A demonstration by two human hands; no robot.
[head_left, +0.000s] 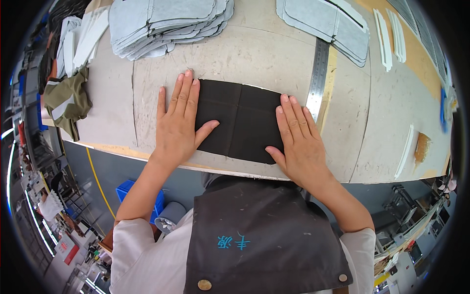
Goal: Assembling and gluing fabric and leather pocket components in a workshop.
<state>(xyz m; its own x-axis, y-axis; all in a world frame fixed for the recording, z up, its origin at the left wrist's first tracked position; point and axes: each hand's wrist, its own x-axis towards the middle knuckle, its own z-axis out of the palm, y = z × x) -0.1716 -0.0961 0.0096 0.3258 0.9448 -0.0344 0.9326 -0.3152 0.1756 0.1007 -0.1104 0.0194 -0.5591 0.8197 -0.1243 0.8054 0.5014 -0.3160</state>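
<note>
A dark, nearly rectangular piece of material, with crease lines crossing its middle, lies flat near the table's front edge. My left hand rests palm down along its left side, fingers stretched out and the thumb on the dark surface. Along the opposite side lies my right hand, also palm down with extended fingers, its thumb over the lower right corner. A thin pale edge shows beneath the piece at its far side. What lies under my palms is hidden.
Behind stand stacks of grey-white cut panels, one at left and one at right. A metal ruler lies beyond my right hand. Olive fabric sits at the left edge; white strips and a brown block are at right.
</note>
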